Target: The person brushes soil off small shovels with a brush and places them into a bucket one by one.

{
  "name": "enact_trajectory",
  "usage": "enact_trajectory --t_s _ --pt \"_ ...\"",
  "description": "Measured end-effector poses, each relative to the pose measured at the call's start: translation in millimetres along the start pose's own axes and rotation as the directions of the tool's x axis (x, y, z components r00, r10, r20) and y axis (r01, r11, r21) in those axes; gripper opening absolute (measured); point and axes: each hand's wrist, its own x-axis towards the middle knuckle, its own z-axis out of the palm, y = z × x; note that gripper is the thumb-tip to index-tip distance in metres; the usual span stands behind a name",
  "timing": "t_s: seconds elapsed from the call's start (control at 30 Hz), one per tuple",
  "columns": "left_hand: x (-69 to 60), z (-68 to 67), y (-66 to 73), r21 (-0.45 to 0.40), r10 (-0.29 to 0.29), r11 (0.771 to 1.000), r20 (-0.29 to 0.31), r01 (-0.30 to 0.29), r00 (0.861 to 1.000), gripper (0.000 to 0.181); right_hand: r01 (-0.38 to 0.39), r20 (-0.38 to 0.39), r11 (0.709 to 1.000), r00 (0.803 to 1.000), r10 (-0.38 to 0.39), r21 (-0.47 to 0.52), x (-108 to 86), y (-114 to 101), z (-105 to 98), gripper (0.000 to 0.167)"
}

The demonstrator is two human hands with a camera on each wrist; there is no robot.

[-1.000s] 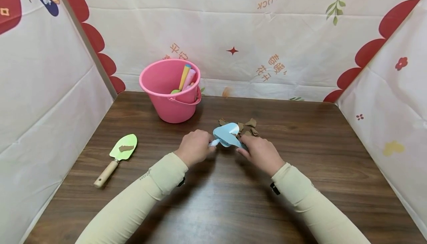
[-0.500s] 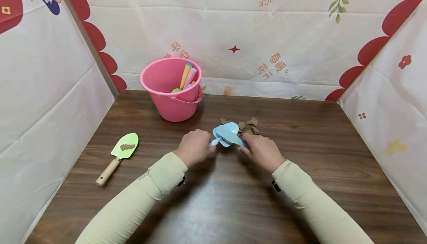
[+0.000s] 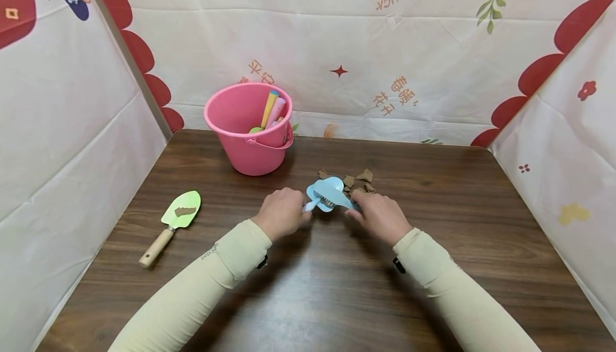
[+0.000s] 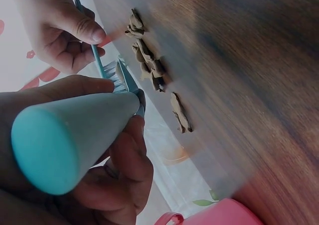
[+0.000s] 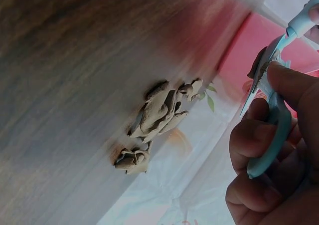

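My left hand (image 3: 283,213) grips the handle of a small light-blue shovel (image 4: 89,127), whose scalloped blade is partly covered in the head view. In my right hand (image 3: 381,214) is a light-blue brush (image 3: 333,193), pinched by its handle, its bristles down against the shovel's blade. Seen from the right wrist, a dark brown lump (image 5: 256,63) clings to the underside of the blade. Both tools are held just above the table. Beyond them lie several brown, clay-like pieces (image 3: 364,176), which neither hand touches. The right wrist view shows these pieces (image 5: 157,110) heaped together.
A pink bucket (image 3: 250,154) with several tool handles (image 3: 270,108) inside stands at the back left. To the left lies a green trowel (image 3: 180,202) with a wooden handle and a brown scrap (image 3: 185,211) on its blade. Printed cloth (image 3: 308,47) walls the brown table (image 3: 313,298).
The brush has turned in my right hand over the shovel, so its bristles show more. My left hand keeps nearly the same place. The whole head view has shifted slightly.
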Motion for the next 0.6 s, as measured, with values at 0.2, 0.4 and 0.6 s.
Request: enact_trajectory --t_s 0.2,0.4,0.6 --pt "0.1 -1.0 -0.4 0.0 -0.004 1.0 0.009 0.004 1.0 0.036 -0.011 0.018 1.0 1.0 0.011 0.002 1.6 2.7 -0.1 0.026" --pt "-0.9 0.2 -0.3 -0.001 -0.006 1.0 0.029 0.006 1.0 0.039 -0.03 0.049 1.0 0.998 0.03 0.0 0.8 6.5 1.2 0.025" --pt "-1.1 1.0 -2.5 -0.003 0.003 1.0 0.024 -0.003 1.0 0.039 -0.062 0.056 0.998 0.997 0.062 0.006 1.9 10.8 1.1 0.022"
